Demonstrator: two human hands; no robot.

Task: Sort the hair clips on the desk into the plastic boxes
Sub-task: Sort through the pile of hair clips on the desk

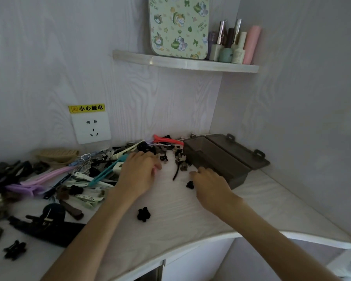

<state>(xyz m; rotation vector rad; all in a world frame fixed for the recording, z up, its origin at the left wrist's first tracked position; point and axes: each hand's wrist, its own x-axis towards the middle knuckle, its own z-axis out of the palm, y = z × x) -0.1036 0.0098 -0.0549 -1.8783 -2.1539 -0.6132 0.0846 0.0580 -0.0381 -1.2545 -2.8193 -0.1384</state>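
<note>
Bench (170, 216) of pale wood grain fills the lower part of the view, and the plastic box (215, 161) on it serves as landmark. This box is dark, see-through and open, with its lid (239, 151) folded back on the far side, toward the corner of the wall. Above the box a corner shelf (186, 62) carries a green patterned tin (178, 27) and some small bottles (235, 45). Far to the left of the box a wall socket (92, 128) sits under a yellow warning label (87, 108).

Left of the box a big heap of hair clips (73, 175) lies on the bench, long and short ones mixed, in purple, teal, white and black. The left hand (138, 173) rests at the edge of this heap, between heap and box, fingers loosely bent and spread over small clips; I cannot tell if it grips any. The right hand (209, 183) lies just before the near wall of the box, fingers curled down to the bench; what it holds, if anything, is hidden.

Between the hands, close to the box, lies a thin dark clip with small flowers (179, 165). A tiny black claw clip (189, 184) sits just beside the right hand. A black flower clip (143, 213) lies alone, nearer to the person than the box.
</note>
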